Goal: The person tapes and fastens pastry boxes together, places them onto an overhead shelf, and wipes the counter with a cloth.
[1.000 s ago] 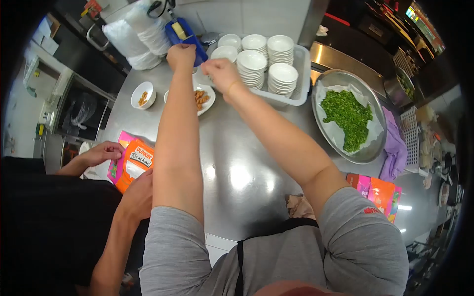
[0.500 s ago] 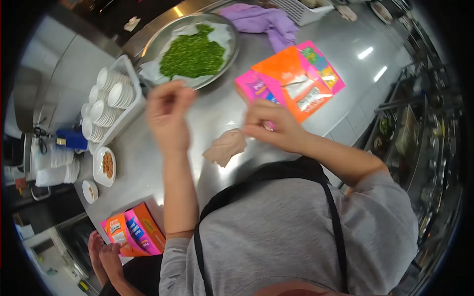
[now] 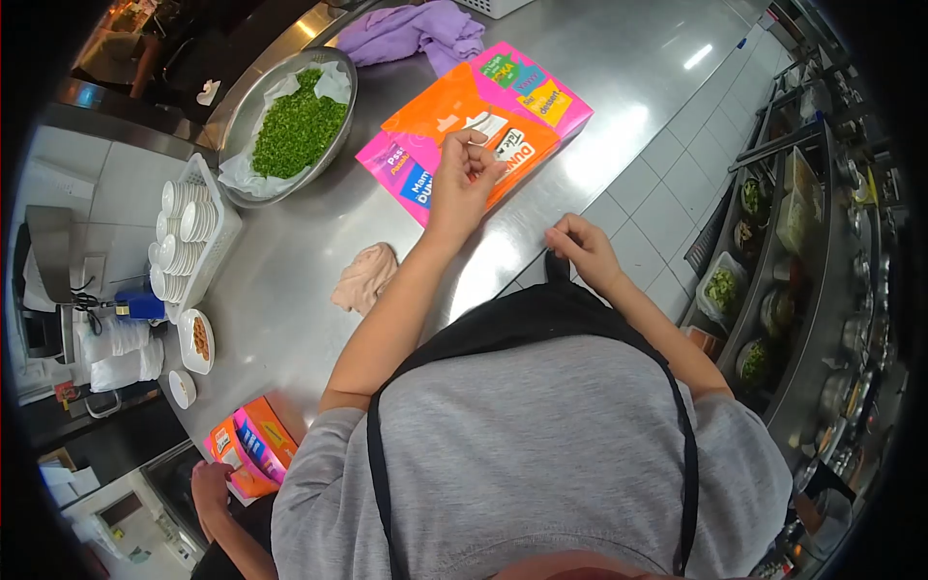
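Showing orange and pink; printed box (image 3: pixel 476 104)

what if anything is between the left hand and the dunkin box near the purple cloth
Nothing visible. The left hand overlaps the Dunkin box in this view; whether they touch can't be told. The crumpled tan cloth lies off to the side.

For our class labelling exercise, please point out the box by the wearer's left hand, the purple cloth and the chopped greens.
Box (image 3: pixel 490 102): head view, orange middle panel.
Purple cloth (image 3: pixel 411 37): head view, middle folds.
Chopped greens (image 3: pixel 298 126): head view, middle of the heap.
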The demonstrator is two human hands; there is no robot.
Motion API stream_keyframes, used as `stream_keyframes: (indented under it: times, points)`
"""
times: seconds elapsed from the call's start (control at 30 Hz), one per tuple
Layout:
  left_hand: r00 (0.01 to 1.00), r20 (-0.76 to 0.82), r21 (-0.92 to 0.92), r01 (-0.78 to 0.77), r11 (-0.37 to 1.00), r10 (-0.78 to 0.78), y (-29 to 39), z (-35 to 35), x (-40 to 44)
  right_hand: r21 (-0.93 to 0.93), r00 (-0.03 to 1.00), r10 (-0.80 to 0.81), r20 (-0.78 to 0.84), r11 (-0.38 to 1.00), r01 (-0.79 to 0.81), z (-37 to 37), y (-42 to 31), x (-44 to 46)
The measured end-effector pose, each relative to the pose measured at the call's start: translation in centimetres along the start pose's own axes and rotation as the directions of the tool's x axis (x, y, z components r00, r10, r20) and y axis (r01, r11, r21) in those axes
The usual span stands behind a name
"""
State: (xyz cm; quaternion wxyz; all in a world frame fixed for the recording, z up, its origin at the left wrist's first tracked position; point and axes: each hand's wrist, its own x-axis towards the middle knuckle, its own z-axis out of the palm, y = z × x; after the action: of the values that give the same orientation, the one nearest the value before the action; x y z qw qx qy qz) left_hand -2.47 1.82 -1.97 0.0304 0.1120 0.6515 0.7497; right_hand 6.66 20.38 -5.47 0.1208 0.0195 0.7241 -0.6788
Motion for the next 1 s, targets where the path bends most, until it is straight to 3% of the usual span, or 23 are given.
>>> stream_keyframes:
  times: [0.07, 0.2, 0.43, 0.5, 0.63, 0.7, 0.83, 1.0]
  points:
    - [1.000, -0.016, 0.274, -0.003, 0.962, 0.008, 0.1, 0.3, 0.5, 0.002, 1.000, -0.021, 0.018, 1.000, 0.020, -0.7, 1.1, 1.3]
    - [0.995, -0.062, 0.498, -0.033, 0.866, 0.074, 0.2, 0.7, 0.9, 0.034, 0.998, 0.001, 0.060, 0.999, -0.003, -1.4, 1.4, 2.5]
    - [0.983, -0.107, 0.559, -0.064, 0.827, 0.148, -1.3, 1.2, 2.0, -0.061, 0.991, 0.088, 0.104, 0.995, -0.082, -2.5, 2.3, 4.7]
    - [0.983, -0.027, 0.692, -0.113, 0.713, 0.182, -1.5, 1.1, 2.1, -0.255, 0.995, 0.046, 0.090, 0.967, -0.021, -2.5, 3.2, 5.9]
    - [0.986, -0.098, 0.597, -0.052, 0.801, 0.137, -1.0, 1.5, 1.6, -0.326, 0.989, 0.070, 0.128, 0.945, -0.025, -2.6, 2.3, 5.8]
    - [0.981, -0.119, 0.506, -0.071, 0.859, 0.151, -0.8, 1.5, 1.4, -0.158, 0.985, 0.117, 0.124, 0.983, -0.096, -2.5, 1.4, 4.2]
    - [0.991, -0.118, 0.450, -0.002, 0.893, 0.062, -0.1, 1.8, 1.5, -0.174, 0.992, 0.078, 0.101, 0.983, -0.060, -2.6, 0.7, 3.7]
    - [0.966, -0.083, 0.522, -0.167, 0.836, 0.245, 0.3, 2.0, 0.9, -0.101, 0.990, 0.073, 0.118, 0.993, -0.062, -3.7, -1.1, 2.8]
